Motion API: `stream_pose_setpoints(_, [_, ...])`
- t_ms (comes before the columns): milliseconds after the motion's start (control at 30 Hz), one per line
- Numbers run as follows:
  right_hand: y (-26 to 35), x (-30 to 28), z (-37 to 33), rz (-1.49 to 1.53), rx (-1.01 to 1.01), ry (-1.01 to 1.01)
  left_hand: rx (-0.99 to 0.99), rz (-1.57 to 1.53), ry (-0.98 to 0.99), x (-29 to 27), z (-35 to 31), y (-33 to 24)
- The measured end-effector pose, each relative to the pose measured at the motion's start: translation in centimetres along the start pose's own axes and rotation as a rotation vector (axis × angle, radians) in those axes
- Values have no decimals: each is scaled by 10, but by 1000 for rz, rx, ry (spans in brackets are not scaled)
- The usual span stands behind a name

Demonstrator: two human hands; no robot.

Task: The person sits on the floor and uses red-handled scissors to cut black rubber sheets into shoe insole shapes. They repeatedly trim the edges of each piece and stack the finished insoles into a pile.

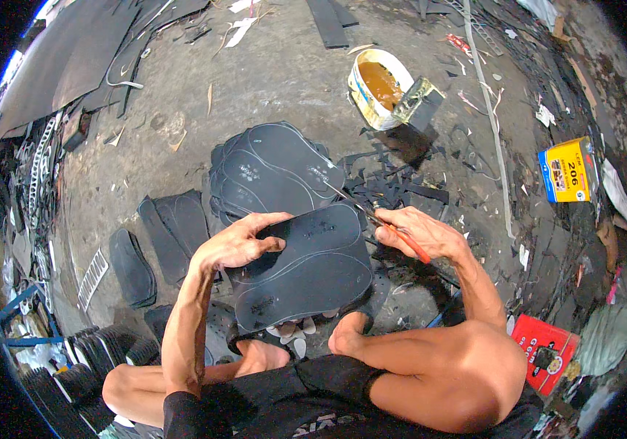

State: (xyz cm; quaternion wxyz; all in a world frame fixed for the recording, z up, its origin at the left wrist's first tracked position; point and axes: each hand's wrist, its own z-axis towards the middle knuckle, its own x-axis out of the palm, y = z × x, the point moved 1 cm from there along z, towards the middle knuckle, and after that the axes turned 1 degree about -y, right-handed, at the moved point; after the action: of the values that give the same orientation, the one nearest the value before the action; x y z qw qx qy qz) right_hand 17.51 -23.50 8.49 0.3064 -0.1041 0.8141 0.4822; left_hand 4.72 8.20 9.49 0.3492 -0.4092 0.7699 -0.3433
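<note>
A black rubber-like sheet (306, 274) with pale sole-shaped outlines is tilted up in front of me, above my feet. My left hand (244, 243) grips its left upper edge, the thumb lying on top. In my right hand (427, 233) is a pair of scissors (406, 242) with orange handles. Its blades point up and left, close to the sheet's upper right corner; whether they touch it I cannot tell. Just beyond lies a pile of similar outlined black sheets (273, 164), partly covered by the held one. Dark offcuts (383, 183) are scattered near the scissors.
A white tub (365, 104) of brown liquid stands at the far right of centre. Farther right are a yellow and blue can (568, 172) and a red box (544, 353). Sole-shaped pieces (132, 267) and narrower sheets (174, 230) lie left; large black sheets (72, 62) lie far left.
</note>
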Motion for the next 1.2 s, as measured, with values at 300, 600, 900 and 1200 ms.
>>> stream_pose_setpoints(300, [-10,8,2,12,-67,64,-75,78,75,-1,-2,3])
stream_pose_setpoints(600, [-44,18,-5,153,101,-144,-54,-232,-388,-1,-5,34])
stream_pose_setpoints(900, [-24,63,2,472,71,-380,183,-1320,-667,66,32,56])
stream_pose_setpoints(1200, [-4,52,13,386,233,-316,129,-1150,-644,78,31,63])
